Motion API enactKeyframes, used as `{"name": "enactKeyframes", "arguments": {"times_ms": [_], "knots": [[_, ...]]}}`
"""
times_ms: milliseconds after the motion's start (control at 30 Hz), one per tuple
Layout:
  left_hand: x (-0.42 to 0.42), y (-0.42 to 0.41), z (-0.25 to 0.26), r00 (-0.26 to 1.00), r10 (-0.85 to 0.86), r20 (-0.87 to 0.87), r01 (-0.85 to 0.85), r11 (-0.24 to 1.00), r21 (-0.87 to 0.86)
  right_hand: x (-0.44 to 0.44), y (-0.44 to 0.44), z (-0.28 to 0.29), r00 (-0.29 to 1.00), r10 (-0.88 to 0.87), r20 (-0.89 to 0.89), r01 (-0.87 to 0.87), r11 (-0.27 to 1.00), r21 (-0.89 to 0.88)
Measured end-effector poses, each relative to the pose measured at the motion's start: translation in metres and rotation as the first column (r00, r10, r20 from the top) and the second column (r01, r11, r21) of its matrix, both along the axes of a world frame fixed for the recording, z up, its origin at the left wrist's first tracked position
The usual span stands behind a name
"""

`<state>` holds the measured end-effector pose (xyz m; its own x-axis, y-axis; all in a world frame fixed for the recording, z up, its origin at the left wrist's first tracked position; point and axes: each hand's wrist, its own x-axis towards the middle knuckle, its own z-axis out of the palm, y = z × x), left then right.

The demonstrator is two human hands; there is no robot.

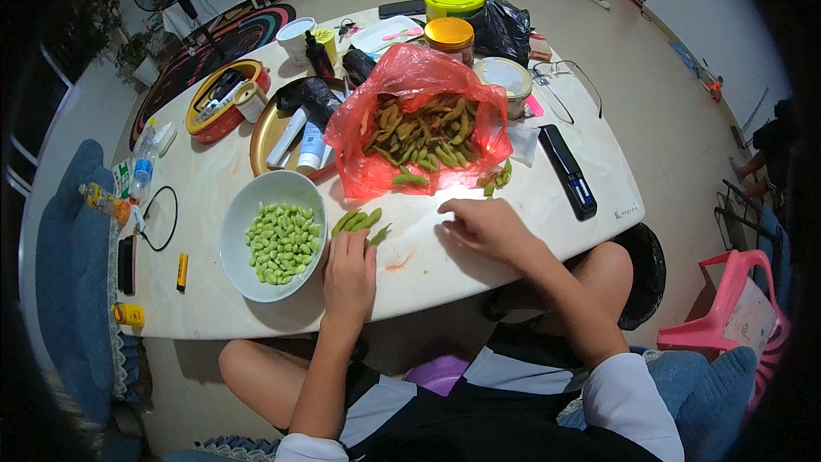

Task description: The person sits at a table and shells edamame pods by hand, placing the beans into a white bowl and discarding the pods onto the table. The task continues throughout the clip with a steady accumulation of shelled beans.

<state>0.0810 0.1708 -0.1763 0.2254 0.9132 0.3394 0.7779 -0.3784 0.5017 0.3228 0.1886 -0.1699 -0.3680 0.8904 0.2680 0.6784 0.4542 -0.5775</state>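
Observation:
A white bowl (234,250) of shelled green beans (282,242) stands on the table at the left. Just right of its rim, the fingers of my left hand (349,276) reach over a few green edamame pods (355,221); whether they grip one is hidden. My right hand (490,231) hovers over or rests on the bare tabletop, fingers bent and apart, with nothing visible in it. Beyond both hands lies a red plastic bag (359,170), its mouth facing me, full of brownish-green pods (430,128). Some loose pods (497,179) lie by its right front edge.
Behind the bowl are a gold tray (260,144) with tubes and a red oval box (215,135). Jars, including an orange-lidded jar (450,38), stand behind the bag. A black case (567,170) and eyeglasses (571,93) lie right. A black-lined bin (644,276) stands below the table's right edge.

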Motion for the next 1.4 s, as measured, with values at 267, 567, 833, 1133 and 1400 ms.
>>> {"name": "enactKeyframes", "arguments": {"times_ms": [267,567,833,1133,1400], "knots": [[0.011,-0.009,0.011,0.958,-0.219,0.183,0.231,0.972,-0.047,-0.022,-0.009,0.01,0.979,0.196,-0.063,-0.199,0.979,-0.044],[0.017,-0.003,0.02,0.934,-0.347,0.088,0.351,0.936,-0.036,-0.016,-0.006,0.017,0.972,0.224,-0.069,-0.234,0.945,-0.229],[0.018,0.002,0.015,0.87,-0.447,-0.209,0.477,0.87,0.125,-0.02,-0.01,0.019,0.931,0.36,0.056,-0.327,0.894,-0.308],[0.015,-0.004,0.023,0.877,-0.474,-0.078,0.479,0.876,0.063,-0.021,-0.012,0.026,0.899,0.347,-0.266,-0.423,0.842,-0.334],[0.016,-0.008,0.034,0.913,-0.367,0.179,0.338,0.925,0.174,-0.046,-0.026,0.02,0.701,0.023,-0.713,-0.388,0.851,-0.353]]}}
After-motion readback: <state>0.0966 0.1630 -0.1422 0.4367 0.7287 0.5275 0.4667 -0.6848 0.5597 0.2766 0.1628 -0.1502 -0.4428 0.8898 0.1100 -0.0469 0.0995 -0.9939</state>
